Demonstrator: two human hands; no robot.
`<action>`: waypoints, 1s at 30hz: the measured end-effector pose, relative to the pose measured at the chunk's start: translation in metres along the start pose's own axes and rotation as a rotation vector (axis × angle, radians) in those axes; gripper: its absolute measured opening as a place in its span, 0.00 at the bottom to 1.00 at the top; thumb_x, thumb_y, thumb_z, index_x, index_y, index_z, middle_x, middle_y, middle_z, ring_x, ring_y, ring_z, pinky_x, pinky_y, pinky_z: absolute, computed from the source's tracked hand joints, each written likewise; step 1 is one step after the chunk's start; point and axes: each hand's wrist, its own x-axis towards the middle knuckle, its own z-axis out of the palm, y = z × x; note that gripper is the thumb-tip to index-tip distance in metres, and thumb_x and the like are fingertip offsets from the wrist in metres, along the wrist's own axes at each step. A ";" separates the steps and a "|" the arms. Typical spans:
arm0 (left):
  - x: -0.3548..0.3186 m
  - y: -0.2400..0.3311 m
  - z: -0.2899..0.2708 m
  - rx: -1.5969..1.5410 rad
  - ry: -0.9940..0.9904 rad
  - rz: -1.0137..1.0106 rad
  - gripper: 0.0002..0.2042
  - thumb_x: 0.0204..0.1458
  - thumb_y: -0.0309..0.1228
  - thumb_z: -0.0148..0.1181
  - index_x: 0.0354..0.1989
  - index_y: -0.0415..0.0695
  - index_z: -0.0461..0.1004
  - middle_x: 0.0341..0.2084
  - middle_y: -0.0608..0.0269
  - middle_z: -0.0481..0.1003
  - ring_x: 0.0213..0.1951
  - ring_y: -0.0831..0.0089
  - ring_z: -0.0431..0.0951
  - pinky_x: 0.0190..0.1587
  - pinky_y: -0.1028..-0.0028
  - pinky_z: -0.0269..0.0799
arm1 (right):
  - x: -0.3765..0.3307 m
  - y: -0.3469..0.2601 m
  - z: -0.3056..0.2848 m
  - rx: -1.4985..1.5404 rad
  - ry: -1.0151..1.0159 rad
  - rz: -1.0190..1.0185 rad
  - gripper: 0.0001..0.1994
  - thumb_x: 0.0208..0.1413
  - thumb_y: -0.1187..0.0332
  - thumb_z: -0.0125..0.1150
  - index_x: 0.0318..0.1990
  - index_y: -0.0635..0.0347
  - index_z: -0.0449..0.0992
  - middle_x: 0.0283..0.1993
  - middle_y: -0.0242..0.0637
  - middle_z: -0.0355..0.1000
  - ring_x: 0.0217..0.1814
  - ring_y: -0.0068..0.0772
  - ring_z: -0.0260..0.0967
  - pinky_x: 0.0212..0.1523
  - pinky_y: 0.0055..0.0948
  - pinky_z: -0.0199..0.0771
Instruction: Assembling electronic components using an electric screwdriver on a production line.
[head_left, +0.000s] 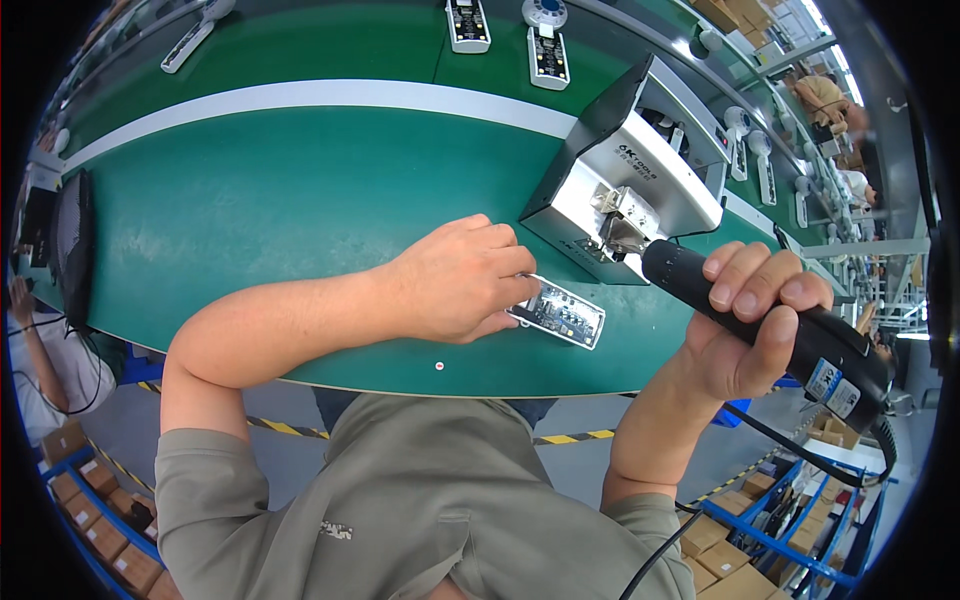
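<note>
My right hand (745, 335) is wrapped round a black corded electric screwdriver (690, 277). The driver's tip reaches the metal outlet on the front of a silver and black screw feeder (578, 190); whether a screw sits on the tip is too small to tell. On the green worktable, my left hand (455, 282) has its fingers closed on the left end of an open white casing with a circuit board (568, 315) in it. That end is partly hidden by the fingers. The board faces up, just in front of the feeder.
Beyond the white strip (330, 94), a green conveyor belt (330, 50) carries several similar white units. A black object (75, 245) stands at the table's left end. A tiny round piece (440, 366) lies near the front edge. Other people are at both sides.
</note>
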 end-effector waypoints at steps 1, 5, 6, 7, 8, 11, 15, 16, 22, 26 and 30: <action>0.000 0.000 0.001 -0.001 -0.002 0.000 0.14 0.43 0.35 0.63 0.39 0.45 0.75 0.41 0.65 0.72 0.39 0.67 0.68 0.45 0.70 0.64 | 0.001 0.002 0.000 0.000 -0.011 0.005 0.11 0.55 0.67 0.59 0.42 0.56 0.66 0.25 0.33 0.68 0.23 0.27 0.66 0.32 0.28 0.71; 0.001 0.000 0.001 0.004 0.006 0.011 0.14 0.43 0.35 0.63 0.40 0.45 0.76 0.40 0.65 0.72 0.38 0.68 0.68 0.44 0.70 0.64 | 0.003 0.006 0.004 -0.028 -0.036 0.023 0.12 0.54 0.67 0.59 0.43 0.57 0.66 0.25 0.33 0.67 0.23 0.27 0.66 0.31 0.28 0.71; 0.001 0.000 0.001 0.006 0.012 0.016 0.15 0.44 0.36 0.64 0.40 0.45 0.76 0.39 0.65 0.72 0.38 0.68 0.68 0.44 0.70 0.63 | 0.003 0.007 0.006 -0.043 -0.043 0.029 0.12 0.54 0.67 0.59 0.43 0.58 0.66 0.25 0.33 0.67 0.23 0.27 0.66 0.31 0.28 0.71; 0.001 0.000 0.002 0.007 0.018 0.022 0.15 0.44 0.36 0.64 0.40 0.45 0.77 0.38 0.65 0.72 0.38 0.68 0.68 0.44 0.70 0.63 | 0.003 0.006 0.007 -0.059 -0.050 0.037 0.12 0.54 0.67 0.59 0.43 0.58 0.66 0.25 0.33 0.67 0.23 0.26 0.66 0.31 0.28 0.71; 0.001 0.000 0.001 0.008 0.017 0.025 0.15 0.44 0.36 0.64 0.40 0.45 0.77 0.38 0.65 0.72 0.38 0.68 0.68 0.44 0.70 0.63 | 0.003 0.005 0.008 -0.060 -0.048 0.034 0.12 0.54 0.67 0.59 0.43 0.58 0.66 0.25 0.33 0.67 0.23 0.26 0.66 0.31 0.28 0.71; 0.000 0.001 0.002 0.011 -0.003 0.010 0.14 0.43 0.35 0.63 0.39 0.45 0.76 0.40 0.64 0.72 0.39 0.68 0.68 0.44 0.70 0.64 | 0.000 -0.001 0.010 0.052 -0.019 0.141 0.14 0.53 0.67 0.59 0.45 0.59 0.66 0.24 0.33 0.67 0.23 0.26 0.66 0.30 0.27 0.70; 0.001 0.001 0.002 0.002 -0.012 -0.003 0.14 0.42 0.34 0.63 0.39 0.45 0.75 0.41 0.64 0.72 0.39 0.68 0.68 0.43 0.70 0.64 | -0.015 -0.016 0.002 0.103 0.042 0.182 0.15 0.53 0.67 0.59 0.47 0.59 0.66 0.24 0.33 0.67 0.23 0.26 0.66 0.30 0.26 0.70; 0.001 0.002 0.002 -0.005 -0.017 -0.007 0.14 0.42 0.34 0.64 0.39 0.45 0.75 0.41 0.65 0.72 0.39 0.68 0.68 0.43 0.70 0.64 | -0.021 -0.020 -0.002 0.110 0.070 0.186 0.16 0.53 0.67 0.59 0.48 0.59 0.66 0.24 0.33 0.67 0.23 0.26 0.65 0.30 0.26 0.70; 0.005 0.002 -0.003 -0.010 0.002 0.009 0.15 0.40 0.33 0.65 0.39 0.45 0.75 0.40 0.65 0.72 0.38 0.68 0.69 0.42 0.70 0.64 | -0.052 -0.035 -0.019 0.086 0.124 0.256 0.17 0.54 0.67 0.59 0.49 0.59 0.65 0.24 0.33 0.67 0.23 0.26 0.65 0.30 0.25 0.70; 0.007 0.002 -0.001 -0.009 0.009 0.014 0.16 0.39 0.32 0.66 0.39 0.44 0.75 0.39 0.65 0.73 0.38 0.68 0.69 0.41 0.70 0.64 | -0.064 -0.032 -0.024 0.095 0.119 0.271 0.17 0.54 0.67 0.58 0.49 0.59 0.65 0.24 0.33 0.67 0.23 0.26 0.66 0.30 0.25 0.70; 0.008 0.002 0.000 -0.005 0.011 0.014 0.16 0.39 0.31 0.66 0.39 0.44 0.75 0.39 0.64 0.73 0.37 0.67 0.70 0.41 0.70 0.65 | -0.068 -0.029 -0.028 0.089 0.092 0.277 0.16 0.56 0.66 0.56 0.50 0.58 0.64 0.25 0.32 0.66 0.23 0.24 0.65 0.31 0.26 0.69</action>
